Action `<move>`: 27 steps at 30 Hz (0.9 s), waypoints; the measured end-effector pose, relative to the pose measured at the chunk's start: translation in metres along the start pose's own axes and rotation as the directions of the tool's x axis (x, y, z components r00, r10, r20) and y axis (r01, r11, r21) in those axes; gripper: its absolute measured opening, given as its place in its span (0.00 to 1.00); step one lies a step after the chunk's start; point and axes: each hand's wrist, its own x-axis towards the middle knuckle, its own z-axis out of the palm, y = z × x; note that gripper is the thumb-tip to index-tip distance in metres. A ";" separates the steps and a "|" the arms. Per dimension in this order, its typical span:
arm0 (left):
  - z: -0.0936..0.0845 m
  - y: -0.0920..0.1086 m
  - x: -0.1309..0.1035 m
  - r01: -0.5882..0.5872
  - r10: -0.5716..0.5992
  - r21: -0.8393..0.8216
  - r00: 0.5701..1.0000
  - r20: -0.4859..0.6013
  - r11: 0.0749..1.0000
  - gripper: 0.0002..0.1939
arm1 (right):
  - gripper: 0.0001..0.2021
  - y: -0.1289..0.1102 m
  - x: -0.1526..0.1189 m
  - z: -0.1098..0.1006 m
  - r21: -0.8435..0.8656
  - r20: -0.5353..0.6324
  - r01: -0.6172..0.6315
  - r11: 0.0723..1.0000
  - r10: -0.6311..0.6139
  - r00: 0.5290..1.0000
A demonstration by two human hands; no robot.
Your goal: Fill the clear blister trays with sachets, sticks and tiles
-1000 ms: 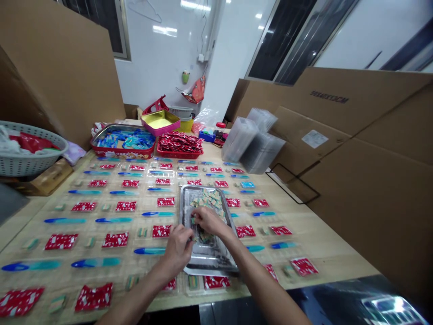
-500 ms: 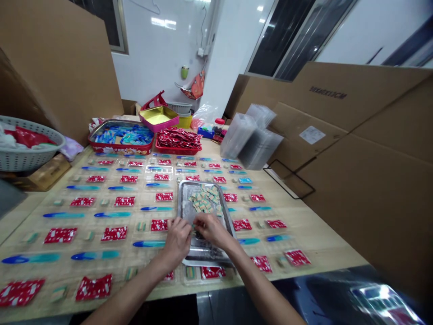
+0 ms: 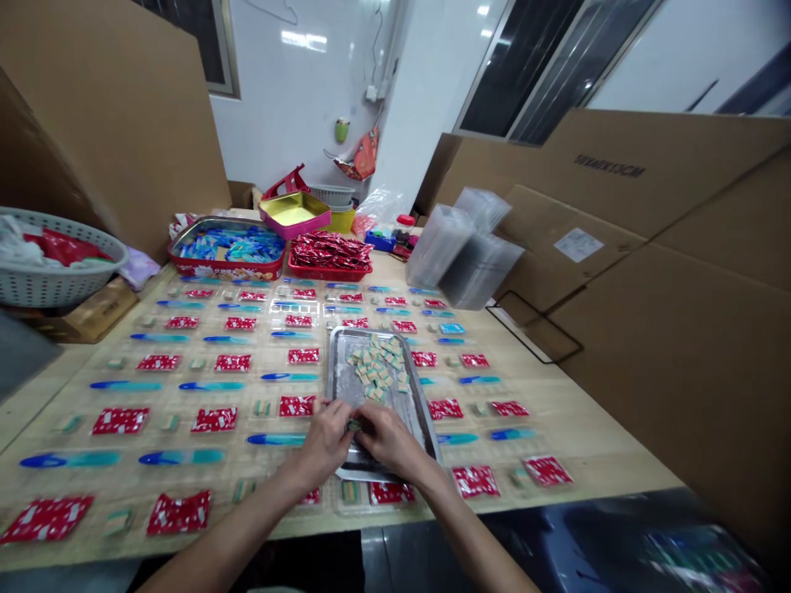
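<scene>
A metal tray (image 3: 418, 420) lies on the table, with a heap of small striped blocks (image 3: 376, 362) in its far half. Over the tray's near left part, my left hand (image 3: 329, 435) is closed, its fingertips pinching a small block with my right hand. My right hand (image 3: 384, 435) is closed too and meets the left one at the fingertips. The piece between them is mostly hidden by the fingers. Around the tray lie rows of clear plastic trays holding red packets (image 3: 179, 511), blue pens (image 3: 275, 440) and small blocks (image 3: 119, 520).
At the back stand a tin of blue packets (image 3: 228, 268), a red basket of red packets (image 3: 330, 274) and stacked clear plastic trays (image 3: 482, 268). A grey basket (image 3: 49, 280) is at the left. Cardboard (image 3: 680, 329) walls the right side.
My right hand has moved down and closer to my left hand, and the fingertips now meet around the small piece. The whole view has shifted slightly.
</scene>
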 end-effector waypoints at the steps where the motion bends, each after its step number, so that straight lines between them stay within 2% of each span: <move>1: 0.000 0.000 0.000 0.011 -0.011 0.009 1.000 0.009 1.000 0.08 | 0.09 0.000 -0.001 0.001 0.003 -0.004 0.001 1.000 -0.001 1.000; 6: 0.000 -0.002 0.001 0.053 -0.055 0.034 0.996 0.065 0.998 0.07 | 0.10 -0.001 -0.002 -0.002 0.016 -0.006 -0.008 1.000 0.008 1.000; 12: -0.004 0.002 0.001 0.078 -0.079 0.016 0.994 0.076 0.997 0.07 | 0.12 0.001 -0.004 -0.002 -0.027 -0.035 -0.025 0.999 0.024 0.999; 18: -0.005 0.003 0.002 0.084 -0.085 0.013 0.993 0.079 0.996 0.08 | 0.12 0.000 -0.007 -0.003 -0.068 -0.024 -0.106 0.992 0.104 0.994; 27: -0.002 0.001 0.000 0.064 -0.065 0.016 0.995 0.073 0.998 0.07 | 0.10 0.002 -0.006 -0.002 -0.053 -0.028 -0.061 0.997 0.060 0.998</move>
